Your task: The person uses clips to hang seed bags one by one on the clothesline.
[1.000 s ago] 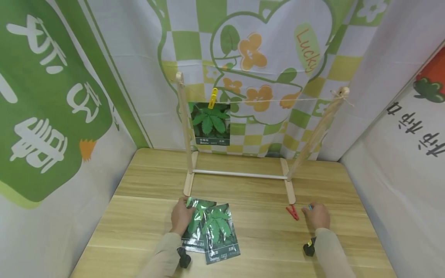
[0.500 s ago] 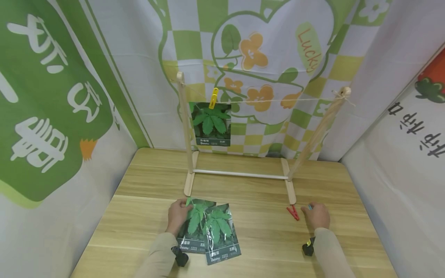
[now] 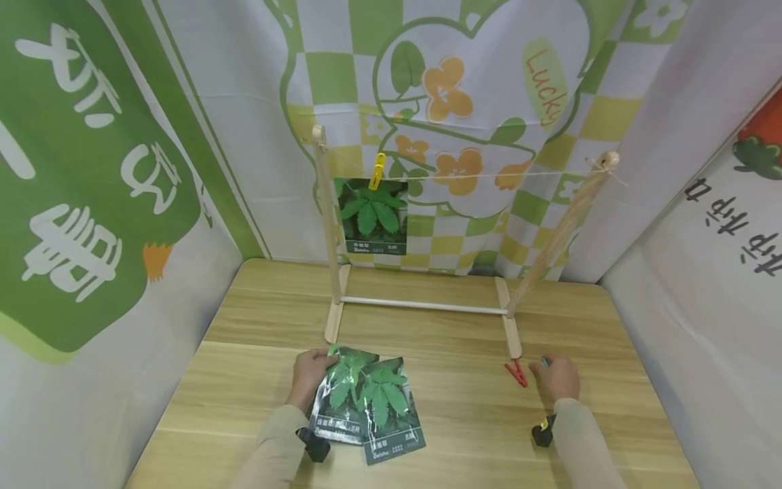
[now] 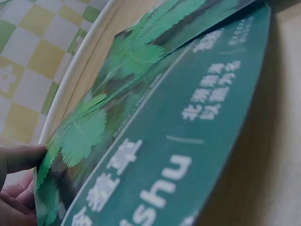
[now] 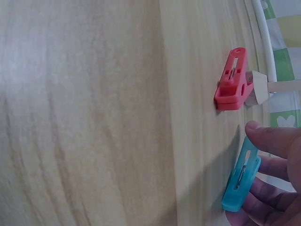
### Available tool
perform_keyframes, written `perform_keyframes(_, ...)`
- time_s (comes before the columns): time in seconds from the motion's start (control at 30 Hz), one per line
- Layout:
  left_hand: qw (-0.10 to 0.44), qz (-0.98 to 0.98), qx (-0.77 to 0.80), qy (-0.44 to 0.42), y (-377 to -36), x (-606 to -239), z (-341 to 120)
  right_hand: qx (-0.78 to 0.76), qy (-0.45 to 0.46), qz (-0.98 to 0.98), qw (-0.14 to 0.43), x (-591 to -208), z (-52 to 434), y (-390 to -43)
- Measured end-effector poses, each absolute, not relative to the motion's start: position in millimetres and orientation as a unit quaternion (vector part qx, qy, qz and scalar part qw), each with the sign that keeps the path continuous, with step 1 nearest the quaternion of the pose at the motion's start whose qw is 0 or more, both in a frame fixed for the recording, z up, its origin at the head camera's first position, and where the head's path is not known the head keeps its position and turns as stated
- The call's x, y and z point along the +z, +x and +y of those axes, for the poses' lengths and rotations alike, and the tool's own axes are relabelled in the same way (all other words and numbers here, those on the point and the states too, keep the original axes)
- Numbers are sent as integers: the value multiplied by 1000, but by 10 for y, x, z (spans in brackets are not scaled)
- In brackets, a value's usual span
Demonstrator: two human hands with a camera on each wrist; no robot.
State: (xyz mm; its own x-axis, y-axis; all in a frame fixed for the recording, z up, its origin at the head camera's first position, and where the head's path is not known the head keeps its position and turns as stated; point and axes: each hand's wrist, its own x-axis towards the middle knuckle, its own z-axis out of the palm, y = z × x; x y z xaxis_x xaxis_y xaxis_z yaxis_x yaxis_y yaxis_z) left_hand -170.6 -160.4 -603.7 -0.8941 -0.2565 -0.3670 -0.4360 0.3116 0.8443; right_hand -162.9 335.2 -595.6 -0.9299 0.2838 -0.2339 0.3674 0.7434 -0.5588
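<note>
Two glossy seed packets with green leaf pictures lie partly overlapped at the table's front. My left hand (image 3: 309, 373) pinches the upper left edge of the left packet (image 3: 341, 397), thumb on its face and fingers behind. In the left wrist view this packet (image 4: 188, 122) looks bowed, its lower edge off the table. The right packet (image 3: 394, 418) lies over its side. My right hand (image 3: 559, 377) holds a blue clothespin (image 5: 242, 179) between thumb and fingers, close to the tabletop. Just left of that hand lies a red clothespin (image 3: 516, 373).
Behind the packets stands a wooden rack (image 3: 330, 224) with a string (image 3: 489, 176) tied between its posts. A yellow clothespin (image 3: 377, 171) holds a similar packet (image 3: 374, 221) on the string. Patterned curtains (image 3: 342, 75) surround the wooden table (image 3: 263, 319).
My left hand has shifted slightly left, pulling the left packet a little the same way and tilting it. My right hand has stayed almost still with the blue clothespin.
</note>
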Motion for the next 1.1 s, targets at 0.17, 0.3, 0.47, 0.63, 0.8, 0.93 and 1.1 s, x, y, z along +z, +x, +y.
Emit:
perform_keyframes(0.17, 77, 804, 546, -221, -1704, -5965, -1684, -329, 165, 927, 67, -5928, 3359, -1621)
perform_keyframes(0.3, 94, 798, 551, -224, -1689, -5925, -1761, -339, 160, 924, 75, -5869, 3340, -1608)
perform_keyframes(0.47, 93, 800, 549, -222, -1675, -5893, -1833, -345, 164, 921, 81, -5845, 3339, -1618)
perform_keyframes(0.63, 85, 804, 544, -226, -1661, -5864, -1907, -346, 164, 921, 75, -5841, 3351, -1653)
perform_keyframes(0.8, 71, 805, 540, -234, -1651, -5804, -1970, -360, 169, 915, 71, -5783, 3340, -1685)
perform_keyframes(0.93, 63, 810, 534, -235, -1644, -5752, -2018, -368, 169, 912, 65, -5748, 3339, -1698)
perform_keyframes(1.1, 57, 811, 531, -240, -1657, -5721, -2059, -369, 167, 913, 47, -5724, 3335, -1709)
